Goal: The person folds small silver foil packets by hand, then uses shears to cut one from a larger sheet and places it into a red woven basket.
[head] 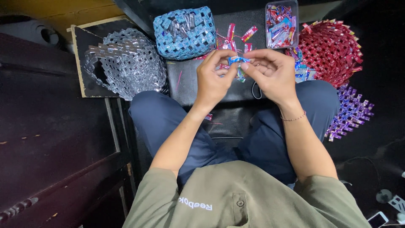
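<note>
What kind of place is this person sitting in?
Probably a small home craft corner, with the person sitting on the floor. Woven wrapper baskets lie around: a silver one, a blue one, a red piece. A clear box of wrappers waits nearby, and both hands fold a blue wrapper.

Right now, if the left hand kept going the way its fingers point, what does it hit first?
The left hand points up-right; past the folded blue wrapper it pinches, it would likely meet the right hand fingertips. Depth is unclear.
</note>
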